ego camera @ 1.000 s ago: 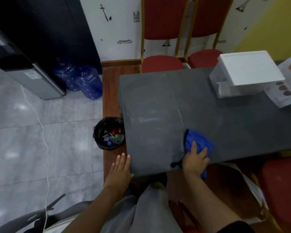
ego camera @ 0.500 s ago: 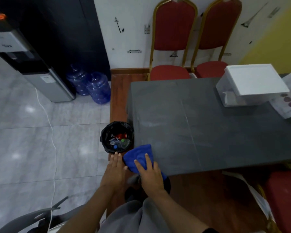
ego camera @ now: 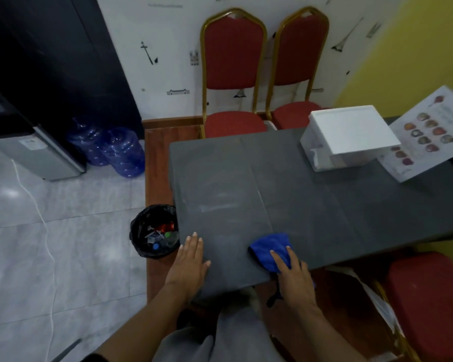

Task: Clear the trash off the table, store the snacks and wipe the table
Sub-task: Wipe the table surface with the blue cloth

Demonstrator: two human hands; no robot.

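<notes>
A blue cloth [ego camera: 270, 248] lies on the near edge of the dark grey table [ego camera: 311, 202], pressed down under my right hand [ego camera: 293, 273], whose fingers grip it. My left hand [ego camera: 191, 259] rests flat and open on the table's near left corner. A black trash bin [ego camera: 153, 231] with a red can, bottle caps and wrappers inside stands on the floor just left of the table. A white lidded storage box [ego camera: 348, 134] sits on the far right of the table. Faint wipe streaks show on the tabletop.
A printed sheet with coloured pictures [ego camera: 426, 134] lies right of the box. Two red chairs [ego camera: 233, 74] stand behind the table, a red seat [ego camera: 429, 296] at my near right. Blue water jugs [ego camera: 123, 152] and a dispenser [ego camera: 32, 150] stand at the left wall.
My right hand swept the blue cloth left to the table's corner by the bin, then back right along the near edge. My left hand moved up flat onto the table corner.
</notes>
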